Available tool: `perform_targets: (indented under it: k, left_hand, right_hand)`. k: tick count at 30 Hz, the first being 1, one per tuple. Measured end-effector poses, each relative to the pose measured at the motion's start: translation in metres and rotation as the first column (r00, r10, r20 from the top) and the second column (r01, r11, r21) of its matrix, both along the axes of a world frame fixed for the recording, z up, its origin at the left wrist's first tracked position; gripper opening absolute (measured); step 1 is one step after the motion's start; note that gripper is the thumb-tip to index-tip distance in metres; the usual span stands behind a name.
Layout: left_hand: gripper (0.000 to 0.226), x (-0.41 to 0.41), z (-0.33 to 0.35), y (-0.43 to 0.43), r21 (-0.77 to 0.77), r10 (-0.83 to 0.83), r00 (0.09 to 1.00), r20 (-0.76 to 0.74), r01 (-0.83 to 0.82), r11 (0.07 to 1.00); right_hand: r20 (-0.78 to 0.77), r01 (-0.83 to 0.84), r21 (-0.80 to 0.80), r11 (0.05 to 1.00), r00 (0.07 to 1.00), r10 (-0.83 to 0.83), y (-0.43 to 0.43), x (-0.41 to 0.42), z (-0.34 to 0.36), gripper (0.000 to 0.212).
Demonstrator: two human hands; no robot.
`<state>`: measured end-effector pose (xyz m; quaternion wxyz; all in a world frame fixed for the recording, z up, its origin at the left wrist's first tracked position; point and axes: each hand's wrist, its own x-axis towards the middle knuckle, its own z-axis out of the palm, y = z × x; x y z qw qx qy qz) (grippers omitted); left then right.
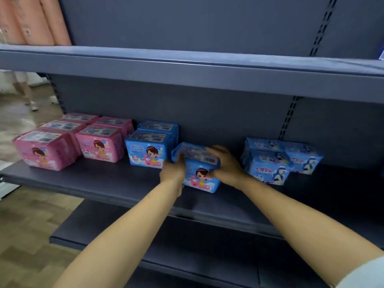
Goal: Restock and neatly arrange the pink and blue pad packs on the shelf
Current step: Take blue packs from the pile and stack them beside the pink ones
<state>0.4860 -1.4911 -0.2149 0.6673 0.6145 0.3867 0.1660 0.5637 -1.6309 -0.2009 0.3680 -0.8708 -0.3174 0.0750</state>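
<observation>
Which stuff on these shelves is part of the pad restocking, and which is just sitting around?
Part of the job: held blue pack, left hand, right hand, shelved blue packs, pink packs, shelf.
Just lying about: light-blue packs of another design at right, peach rolls top left.

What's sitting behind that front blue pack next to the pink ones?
A second blue pack stands right behind the front blue pack, then the dark back panel. Only its top shows; its front is covered.
</observation>
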Motion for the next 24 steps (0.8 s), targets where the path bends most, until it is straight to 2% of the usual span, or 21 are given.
perform_targets:
  k: [3, 6, 9, 11, 18, 24]
  left_hand:
    - [0.053, 0.010, -0.001, 0.005, 0.090, -0.046, 0.998, -0.049, 0.050, 0.995]
    - [0.062, 0.020, -0.004, 0.013, 0.209, -0.076, 0.995, -0.065, 0.089, 0.974]
    - [0.049, 0.026, 0.000, 0.020, 0.348, -0.138, 0.986, -0.093, 0.162, 0.923]
    - [0.044, 0.032, -0.002, 0.025, 0.389, -0.171, 0.980, -0.105, 0.199, 0.900]
    - [0.051, 0.047, -0.013, 0.031, 0.283, -0.233, 0.971, -0.049, 0.237, 0.929]
    - [0.053, 0.059, -0.015, 0.040, 0.325, -0.278, 0.958, -0.067, 0.284, 0.902]
  right_hand:
    - [-0.016, 0.034, -0.014, 0.999, 0.999, -0.034, 0.002, 0.008, -0.003, 0.078]
    - [0.023, 0.080, -0.024, 0.997, 0.997, -0.079, 0.009, 0.016, -0.006, 0.072]
    - [0.074, 0.124, -0.033, 0.992, 0.990, -0.121, 0.018, 0.024, -0.010, 0.067]
    - [0.084, 0.137, -0.031, 0.990, 0.987, -0.134, 0.025, 0.027, -0.012, 0.064]
    - [0.062, 0.199, -0.022, 0.980, 0.978, -0.197, 0.038, 0.041, -0.009, 0.063]
    - [0.049, 0.252, -0.029, 0.967, 0.967, -0.251, 0.048, 0.053, -0.006, 0.062]
